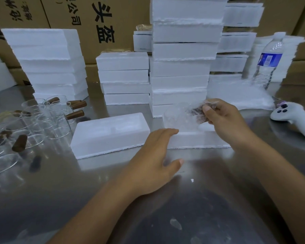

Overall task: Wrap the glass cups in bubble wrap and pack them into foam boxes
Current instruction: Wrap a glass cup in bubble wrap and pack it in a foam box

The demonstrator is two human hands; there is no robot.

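The right hand (pixel 222 117) pinches a bubble-wrapped cup (pixel 181 118) by its covered handle, holding it over an open foam box (pixel 197 140) near the middle of the table (pixel 209 191). The left hand (pixel 155 155) is relaxed, its straight fingers touching that box's left end. Bare cups (pixel 48 118) crowd the table's left edge

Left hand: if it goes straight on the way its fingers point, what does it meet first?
The foam box under the wrapped cup. The fingertips of the left hand look almost at the box's near left corner, perhaps touching it, though depth is unclear.
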